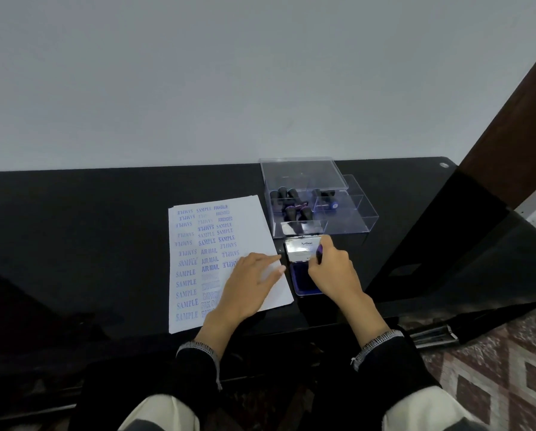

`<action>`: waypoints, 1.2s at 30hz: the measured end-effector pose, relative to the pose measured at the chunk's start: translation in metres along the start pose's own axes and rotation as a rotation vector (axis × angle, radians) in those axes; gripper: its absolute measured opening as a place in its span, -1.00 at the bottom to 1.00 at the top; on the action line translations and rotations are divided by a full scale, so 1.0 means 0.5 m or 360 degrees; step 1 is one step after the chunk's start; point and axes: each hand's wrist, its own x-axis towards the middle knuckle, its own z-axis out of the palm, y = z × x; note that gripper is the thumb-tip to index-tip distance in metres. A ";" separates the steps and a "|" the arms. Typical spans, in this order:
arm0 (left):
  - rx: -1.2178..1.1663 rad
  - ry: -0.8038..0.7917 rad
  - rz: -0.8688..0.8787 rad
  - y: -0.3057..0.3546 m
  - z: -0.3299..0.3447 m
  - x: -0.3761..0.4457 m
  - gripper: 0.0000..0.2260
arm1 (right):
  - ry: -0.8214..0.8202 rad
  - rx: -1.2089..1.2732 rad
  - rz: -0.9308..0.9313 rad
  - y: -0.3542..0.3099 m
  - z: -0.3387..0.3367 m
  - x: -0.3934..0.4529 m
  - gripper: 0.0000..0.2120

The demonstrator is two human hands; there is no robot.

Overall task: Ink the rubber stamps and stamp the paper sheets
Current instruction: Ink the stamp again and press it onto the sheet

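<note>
Head view: left hand (250,283) spread flat, pinning paper sheets (198,262) on dark worktop (73,228). Right hand (333,265) pinching small stamp (320,252) over open ink pad (300,283), just right of paper. Stamp probably light, stiff, inky below; best held by handle. Paper thin, slippery. More stamps in clear box (347,213) beyond.

Head view looks down, fairly near; desk (105,213) edges perhaps warped
</note>
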 end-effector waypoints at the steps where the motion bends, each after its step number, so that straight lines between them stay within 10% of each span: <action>1: -0.0223 0.0010 -0.0038 0.001 -0.017 0.000 -0.68 | 0.0051 0.0085 0.0013 -0.005 -0.003 -0.003 -0.91; 9: 0.0317 0.0103 -0.0090 -0.113 -0.165 -0.056 -0.80 | -0.0211 0.0941 -0.0138 -0.122 0.058 -0.023 -0.94; 17: 0.0739 -0.0285 -0.0076 -0.162 -0.210 -0.103 -0.21 | -0.0368 0.0598 -0.0338 -0.157 0.107 -0.015 -0.84; 36: 0.0689 -0.0269 0.0038 -0.137 -0.197 -0.100 -0.31 | -0.0464 0.0047 -0.0778 -0.182 0.109 0.019 -0.89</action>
